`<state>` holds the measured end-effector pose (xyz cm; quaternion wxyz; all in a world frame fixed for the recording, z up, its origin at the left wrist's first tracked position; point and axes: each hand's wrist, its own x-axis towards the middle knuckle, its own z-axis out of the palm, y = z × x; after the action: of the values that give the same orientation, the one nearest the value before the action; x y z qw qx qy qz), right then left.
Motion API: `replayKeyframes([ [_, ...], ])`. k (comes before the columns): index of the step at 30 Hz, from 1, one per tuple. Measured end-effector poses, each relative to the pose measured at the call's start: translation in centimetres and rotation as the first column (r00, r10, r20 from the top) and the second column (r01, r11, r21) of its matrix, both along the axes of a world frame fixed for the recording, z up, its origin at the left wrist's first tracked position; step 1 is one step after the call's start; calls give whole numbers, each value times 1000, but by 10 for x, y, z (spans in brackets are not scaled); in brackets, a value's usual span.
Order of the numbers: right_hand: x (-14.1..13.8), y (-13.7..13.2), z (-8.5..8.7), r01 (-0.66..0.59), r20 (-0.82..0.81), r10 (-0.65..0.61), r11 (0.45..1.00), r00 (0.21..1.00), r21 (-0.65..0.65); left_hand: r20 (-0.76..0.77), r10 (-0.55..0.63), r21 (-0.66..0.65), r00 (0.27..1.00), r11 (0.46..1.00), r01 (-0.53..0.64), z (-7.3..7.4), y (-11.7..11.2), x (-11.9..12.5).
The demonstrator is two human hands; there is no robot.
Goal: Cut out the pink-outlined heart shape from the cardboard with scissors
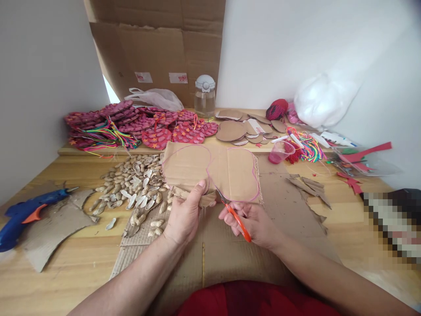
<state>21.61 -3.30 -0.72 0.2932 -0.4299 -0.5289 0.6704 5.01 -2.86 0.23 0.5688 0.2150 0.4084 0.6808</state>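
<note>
My left hand (188, 214) grips the lower edge of a piece of cardboard (237, 171), thumb on top. Two rounded outlines are drawn on it in pink or purple. My right hand (253, 221) holds scissors (237, 219) with orange handles. Their blades reach the cardboard's lower edge between the two outlines, close to my left fingers. A partly cut strip (208, 199) hangs by my left thumb. Peanuts and shells (131, 182) lie in a heap to the left of the cardboard. Under my hands, a larger cardboard sheet (230, 259) covers the table.
A blue glue gun (36, 210) rests at left on a cardboard scrap (49, 237). Decorated pink pieces (158, 131), a water bottle (205, 96) and cut cardboard shapes (232, 131) line the back shelf. A pink cup (279, 151), colourful cords (309, 147) and scraps (312, 188) lie right.
</note>
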Motion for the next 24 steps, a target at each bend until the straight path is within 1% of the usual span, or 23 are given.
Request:
replayKeyframes([
  [3, -1, -1, 0, 33, -11, -33, 997, 999, -72, -7, -25, -2, 1000, 1000, 25, 0, 0, 0],
  [7, -1, -2, 1, 23, -43, -28, 995, 999, -97, -21, -38, -7, 999, 999, 38, 1, -1, 0],
  [11, -1, -3, 1, 18, -84, -26, 996, 996, -90, -24, -30, -12, 999, 999, 29, 2, -1, 2],
  [15, -2, -4, 1, 21, -82, -28, 996, 996, -88, -25, -24, -5, 999, 1000, 24, 2, -1, 2],
  [19, -1, -3, 3, 10, -92, -15, 998, 996, -56, -20, -30, -6, 999, 1000, 30, 1, 0, 2],
  [24, -2, -2, 9, 20, -60, -26, 995, 998, -94, -18, -37, -7, 999, 999, 36, -2, 0, 1],
])
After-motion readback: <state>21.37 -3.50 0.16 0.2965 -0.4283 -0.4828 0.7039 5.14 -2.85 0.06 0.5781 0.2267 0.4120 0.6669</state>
